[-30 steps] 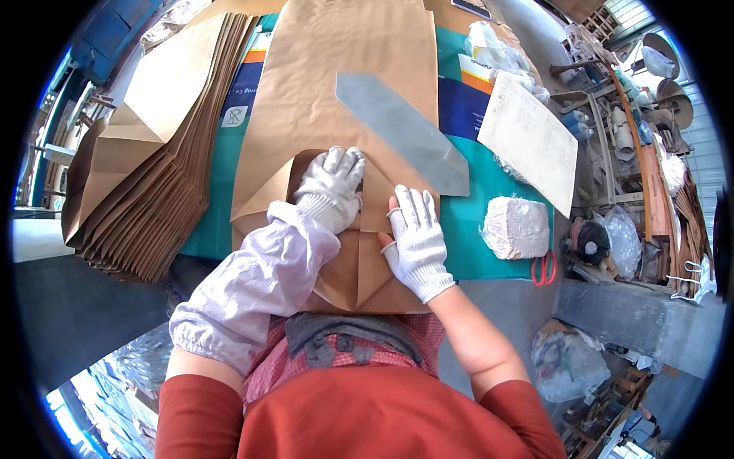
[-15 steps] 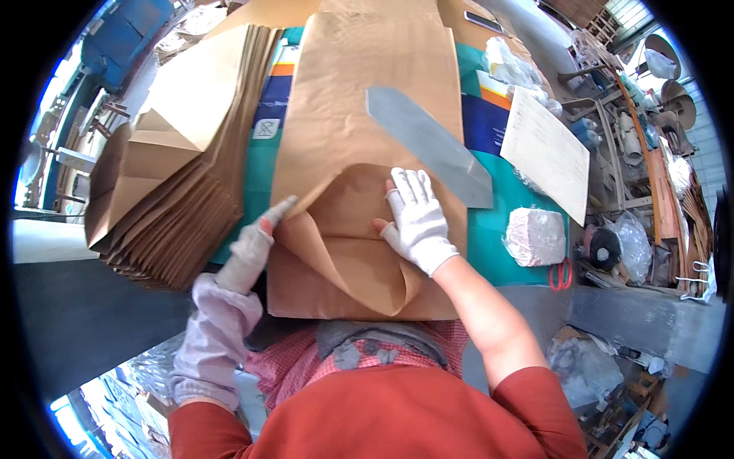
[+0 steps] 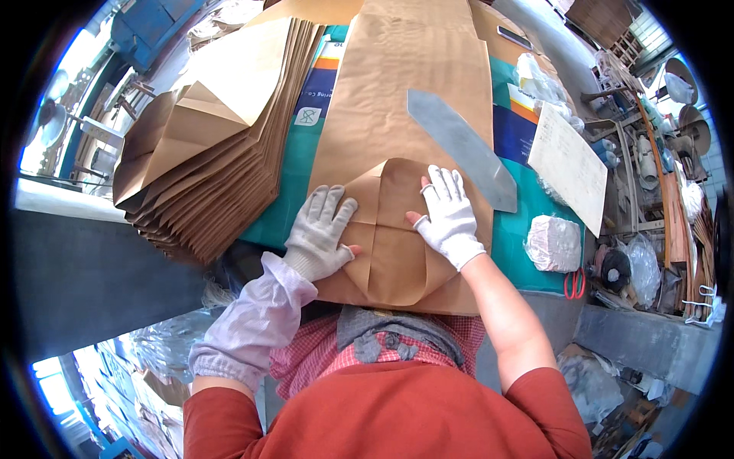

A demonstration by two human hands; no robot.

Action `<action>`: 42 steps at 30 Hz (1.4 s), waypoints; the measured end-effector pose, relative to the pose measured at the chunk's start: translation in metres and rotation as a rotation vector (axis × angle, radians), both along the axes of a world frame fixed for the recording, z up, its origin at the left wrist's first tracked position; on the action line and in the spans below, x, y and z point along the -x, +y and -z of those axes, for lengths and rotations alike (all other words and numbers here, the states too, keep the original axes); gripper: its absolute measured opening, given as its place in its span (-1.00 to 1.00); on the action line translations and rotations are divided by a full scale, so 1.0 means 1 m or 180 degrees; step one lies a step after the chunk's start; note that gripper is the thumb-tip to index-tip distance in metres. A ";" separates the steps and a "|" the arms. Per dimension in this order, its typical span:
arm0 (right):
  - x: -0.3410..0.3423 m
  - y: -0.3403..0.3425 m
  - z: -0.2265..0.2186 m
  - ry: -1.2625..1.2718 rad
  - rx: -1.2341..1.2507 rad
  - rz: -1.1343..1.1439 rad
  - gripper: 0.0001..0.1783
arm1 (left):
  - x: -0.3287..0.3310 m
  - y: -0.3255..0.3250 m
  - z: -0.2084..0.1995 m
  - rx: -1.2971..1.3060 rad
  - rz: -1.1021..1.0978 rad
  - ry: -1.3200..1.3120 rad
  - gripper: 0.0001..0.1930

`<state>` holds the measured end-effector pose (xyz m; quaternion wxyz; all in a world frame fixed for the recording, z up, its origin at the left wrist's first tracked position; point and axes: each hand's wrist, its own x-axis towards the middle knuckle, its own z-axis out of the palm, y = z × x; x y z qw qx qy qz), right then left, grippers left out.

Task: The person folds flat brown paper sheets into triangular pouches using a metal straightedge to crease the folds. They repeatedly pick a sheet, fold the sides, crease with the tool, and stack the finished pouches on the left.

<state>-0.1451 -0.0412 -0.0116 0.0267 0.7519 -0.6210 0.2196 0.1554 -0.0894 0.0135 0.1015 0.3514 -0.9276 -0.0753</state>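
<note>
A long brown paper bag (image 3: 405,84) lies lengthwise before me, its near end opened out into a flat, creased diamond shape. My left hand (image 3: 321,226), in a white glove with a pale sleeve cover, presses flat on the left side of that fold with fingers spread. On the right side rests my right hand (image 3: 449,218), gloved in white with bare thumb and finger tips showing, also flat and open. Beyond it, a grey flat plate (image 3: 462,149) with a pointed end lies slantwise on the bag.
At left stands a fanned stack of brown paper bags (image 3: 222,153) with folded ends. On the teal covering (image 3: 508,268) at right are a pale board (image 3: 569,168), a plastic-wrapped white block (image 3: 553,243) and red-handled scissors (image 3: 575,284). A phone (image 3: 515,37) lies at the far right.
My left hand has moved from the bag's left edge onto the fold, and the raised paper flap is now pressed flat. My right hand stays flat on the bag. The view has shifted somewhat.
</note>
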 end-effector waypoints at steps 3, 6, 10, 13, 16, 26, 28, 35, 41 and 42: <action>0.027 -0.007 -0.003 -0.0719 0.0426 0.0014 -0.37 | 0.005 0.004 -0.005 -0.0025 -0.0130 -0.0236 -0.02; 0.051 -0.035 -0.049 -0.0989 -0.1004 0.1931 -0.26 | 0.005 0.006 -0.007 -0.0185 -0.0208 -0.0411 -0.01; 0.092 -0.047 -0.044 -0.0071 -0.1712 0.2243 -0.10 | 0.032 -0.014 -0.016 -0.0399 0.0115 -0.0424 -0.01; 0.084 -0.054 -0.065 -0.0212 -0.2075 0.2358 -0.01 | 0.065 -0.030 -0.017 -0.0396 0.0257 -0.0263 -0.07; 0.097 -0.058 -0.056 -0.0187 -0.1911 0.2445 -0.09 | 0.082 -0.036 -0.013 -0.0276 0.0269 -0.0146 -0.09; 0.034 0.018 -0.072 -0.1864 -0.1076 0.0176 -0.89 | 0.042 -0.010 -0.005 -0.0473 -0.0229 0.0070 -0.07; 0.022 0.028 -0.047 -0.1303 -0.1487 0.0637 -0.87 | 0.009 0.010 0.001 -0.0452 -0.0635 0.0079 -0.06; 0.014 0.014 -0.036 -0.1013 -0.1163 0.0451 -0.80 | -0.032 0.040 0.009 0.0307 -0.0432 0.0708 -0.31; 0.014 0.005 -0.032 -0.0832 -0.1153 0.0324 -0.83 | -0.014 0.050 0.018 0.0289 -0.0009 0.0915 -0.34; 0.012 0.004 -0.034 -0.0767 -0.1168 0.0310 -0.83 | -0.016 0.051 0.020 0.0289 -0.0026 0.0886 -0.34</action>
